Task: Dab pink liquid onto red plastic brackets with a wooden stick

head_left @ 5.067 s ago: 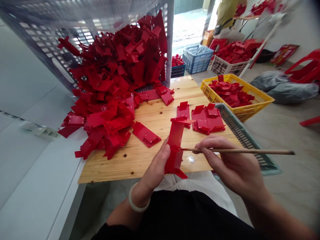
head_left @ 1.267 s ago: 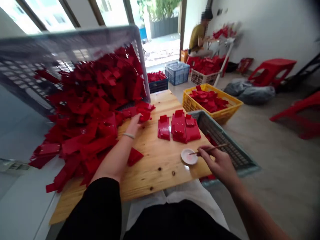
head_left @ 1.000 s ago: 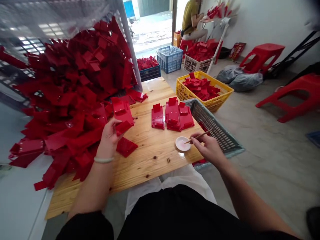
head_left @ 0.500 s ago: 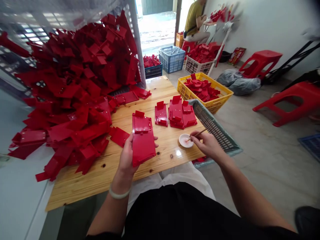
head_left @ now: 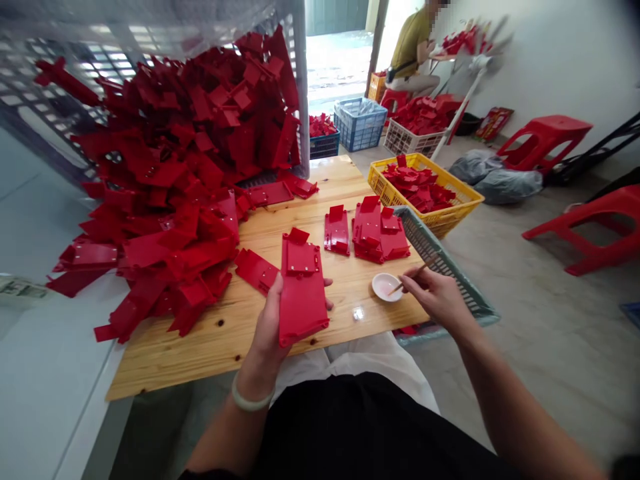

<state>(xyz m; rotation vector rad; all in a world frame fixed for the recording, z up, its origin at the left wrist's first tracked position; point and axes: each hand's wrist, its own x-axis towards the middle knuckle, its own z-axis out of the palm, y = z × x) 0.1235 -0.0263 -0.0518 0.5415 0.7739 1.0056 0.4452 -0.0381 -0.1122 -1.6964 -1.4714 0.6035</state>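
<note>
A flat red plastic part [head_left: 303, 300] with a raised flap at its top rests in my left hand [head_left: 270, 327], thumb on its left edge and fingertips showing past the right edge. My right hand [head_left: 437, 297] pinches a thin brown stick [head_left: 396, 289], whose tip dips into a small white dish [head_left: 384, 281] of pale liquid. Beyond the dish, several similar red parts [head_left: 367, 230] lie flat, some stacked. Just left of the held part, another red part [head_left: 256, 270] lies on the wooden table [head_left: 345, 297].
A large grey crate [head_left: 303, 87] lies tipped at the left, spilling a heap of red parts [head_left: 175, 193]. To the right stand a green crate [head_left: 450, 267] and a yellow crate [head_left: 473, 199] holding red parts. Red stools [head_left: 593, 223] occupy the floor. A person [head_left: 413, 47] sits at the back.
The whole view has shifted, so everything appears further right and slightly lower. The stick's tip stays in the dish, and my left hand keeps the red part.
</note>
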